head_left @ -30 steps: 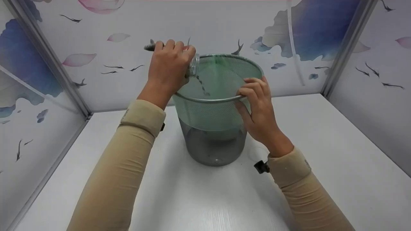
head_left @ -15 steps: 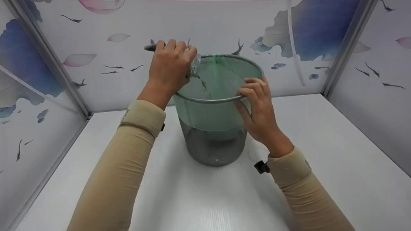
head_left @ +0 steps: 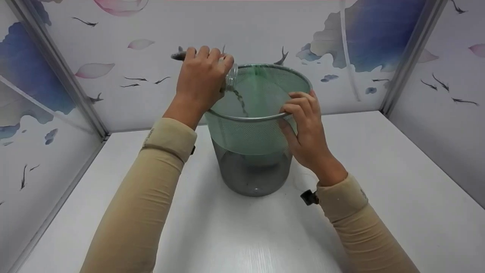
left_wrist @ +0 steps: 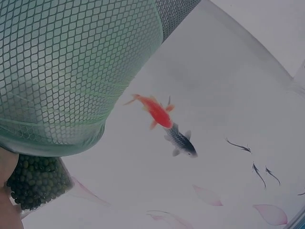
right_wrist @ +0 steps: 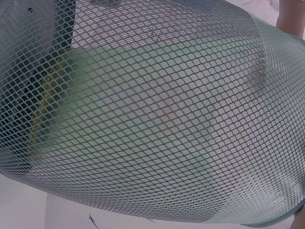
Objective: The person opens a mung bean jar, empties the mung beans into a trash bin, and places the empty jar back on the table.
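My left hand (head_left: 201,81) grips a clear jar (head_left: 232,77) tipped over the left side of a mesh wastebasket (head_left: 250,176). A thin stream of small green beans (head_left: 241,100) falls from its mouth into the basket. In the left wrist view, dark green beans (left_wrist: 38,180) show through the jar's clear wall at lower left. Pinched at its right side by my right hand (head_left: 308,129), the basket's rim has fingers inside and the thumb outside. A thin green bag (head_left: 246,138) lines the upper basket and folds over the rim. The bottom inside is hidden.
The basket stands upright on a white table (head_left: 242,231). Behind it rises a back panel (head_left: 250,34) printed with fish and petals, with side panels left and right. A faint thin ring (head_left: 303,181) lies by the basket's lower right.
Beans keep falling from the jar, and the stream looks greener and more continuous than before. The left hand and jar have shifted very slightly right; the right hand and basket look unmoved.
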`<action>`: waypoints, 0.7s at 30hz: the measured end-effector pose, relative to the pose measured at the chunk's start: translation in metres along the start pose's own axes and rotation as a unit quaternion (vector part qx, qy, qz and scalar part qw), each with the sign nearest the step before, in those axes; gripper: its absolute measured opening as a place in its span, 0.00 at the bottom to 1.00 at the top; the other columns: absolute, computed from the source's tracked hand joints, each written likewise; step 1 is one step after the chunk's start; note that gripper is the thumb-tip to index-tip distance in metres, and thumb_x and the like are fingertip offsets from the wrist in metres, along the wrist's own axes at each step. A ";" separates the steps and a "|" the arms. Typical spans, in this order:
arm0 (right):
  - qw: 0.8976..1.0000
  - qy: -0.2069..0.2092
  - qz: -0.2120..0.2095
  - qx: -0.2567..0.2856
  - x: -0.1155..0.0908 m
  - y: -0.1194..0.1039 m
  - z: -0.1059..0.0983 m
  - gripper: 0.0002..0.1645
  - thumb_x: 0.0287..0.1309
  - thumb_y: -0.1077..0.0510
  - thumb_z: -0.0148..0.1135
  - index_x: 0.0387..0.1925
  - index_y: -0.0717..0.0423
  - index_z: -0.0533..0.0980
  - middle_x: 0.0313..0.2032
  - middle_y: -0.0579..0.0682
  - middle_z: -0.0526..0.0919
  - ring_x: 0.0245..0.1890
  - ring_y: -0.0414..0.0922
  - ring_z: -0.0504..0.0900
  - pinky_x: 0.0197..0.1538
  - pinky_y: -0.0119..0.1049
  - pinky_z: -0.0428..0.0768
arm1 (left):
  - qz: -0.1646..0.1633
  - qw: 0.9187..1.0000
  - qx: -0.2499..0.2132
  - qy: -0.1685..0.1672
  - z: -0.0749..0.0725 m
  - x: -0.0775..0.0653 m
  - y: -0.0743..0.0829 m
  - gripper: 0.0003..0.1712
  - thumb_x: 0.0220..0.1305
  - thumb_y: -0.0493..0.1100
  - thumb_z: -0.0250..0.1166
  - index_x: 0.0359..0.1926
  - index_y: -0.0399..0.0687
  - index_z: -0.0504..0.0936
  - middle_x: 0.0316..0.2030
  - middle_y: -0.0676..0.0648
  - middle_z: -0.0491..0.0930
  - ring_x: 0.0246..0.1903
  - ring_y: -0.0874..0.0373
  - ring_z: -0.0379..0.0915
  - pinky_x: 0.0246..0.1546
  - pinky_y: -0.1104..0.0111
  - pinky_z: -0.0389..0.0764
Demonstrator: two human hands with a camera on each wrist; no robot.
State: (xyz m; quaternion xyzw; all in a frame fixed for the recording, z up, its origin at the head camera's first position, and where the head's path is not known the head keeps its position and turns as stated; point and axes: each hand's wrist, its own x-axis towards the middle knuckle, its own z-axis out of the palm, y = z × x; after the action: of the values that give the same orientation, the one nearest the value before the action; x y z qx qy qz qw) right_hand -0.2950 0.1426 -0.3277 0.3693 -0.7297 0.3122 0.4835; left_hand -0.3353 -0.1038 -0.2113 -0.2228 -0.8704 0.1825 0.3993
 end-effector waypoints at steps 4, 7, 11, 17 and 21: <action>1.000 -0.001 0.000 0.001 0.000 0.000 0.000 0.08 0.67 0.61 0.59 0.46 0.56 0.73 0.48 0.53 0.75 0.64 0.54 0.65 0.73 0.58 0.43 | 0.000 1.000 0.002 -0.001 0.001 0.000 0.000 0.30 0.56 0.47 0.71 0.58 0.45 0.73 0.49 0.39 0.79 0.50 0.41 0.74 0.50 0.48 0.74; 1.000 -0.002 -0.001 -0.002 -0.001 0.000 0.000 0.08 0.68 0.60 0.58 0.47 0.56 0.73 0.48 0.54 0.75 0.64 0.54 0.65 0.73 0.59 0.43 | 0.002 1.000 0.004 -0.003 0.001 0.000 0.000 0.30 0.55 0.47 0.71 0.57 0.45 0.73 0.48 0.39 0.79 0.50 0.41 0.74 0.50 0.47 0.74; 1.000 -0.003 -0.002 -0.006 -0.001 0.001 -0.001 0.08 0.69 0.59 0.56 0.47 0.57 0.72 0.48 0.53 0.75 0.65 0.55 0.65 0.73 0.59 0.43 | 0.004 1.000 0.003 -0.003 0.000 0.001 0.001 0.28 0.56 0.46 0.69 0.57 0.45 0.73 0.49 0.39 0.79 0.50 0.41 0.74 0.50 0.47 0.74; 1.000 0.000 -0.005 -0.004 -0.001 0.001 0.000 0.08 0.69 0.59 0.57 0.46 0.58 0.73 0.48 0.54 0.75 0.64 0.55 0.65 0.73 0.59 0.43 | 0.004 1.000 0.003 0.008 0.000 0.001 0.001 0.26 0.58 0.45 0.69 0.57 0.45 0.74 0.48 0.39 0.79 0.49 0.41 0.74 0.50 0.48 0.74; 1.000 0.002 -0.005 -0.003 0.000 0.001 0.000 0.08 0.68 0.60 0.58 0.46 0.57 0.73 0.48 0.53 0.75 0.64 0.55 0.65 0.73 0.59 0.43 | 0.008 1.000 0.010 0.009 0.000 0.001 0.000 0.27 0.57 0.46 0.70 0.56 0.45 0.73 0.48 0.39 0.80 0.49 0.40 0.74 0.50 0.47 0.74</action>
State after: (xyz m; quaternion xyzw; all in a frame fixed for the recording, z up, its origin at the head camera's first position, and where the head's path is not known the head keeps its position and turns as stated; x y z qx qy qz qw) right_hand -0.2952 0.1433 -0.3280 0.3711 -0.7279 0.3084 0.4873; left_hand -0.3358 -0.1031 -0.2111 -0.2271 -0.8633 0.1918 0.4079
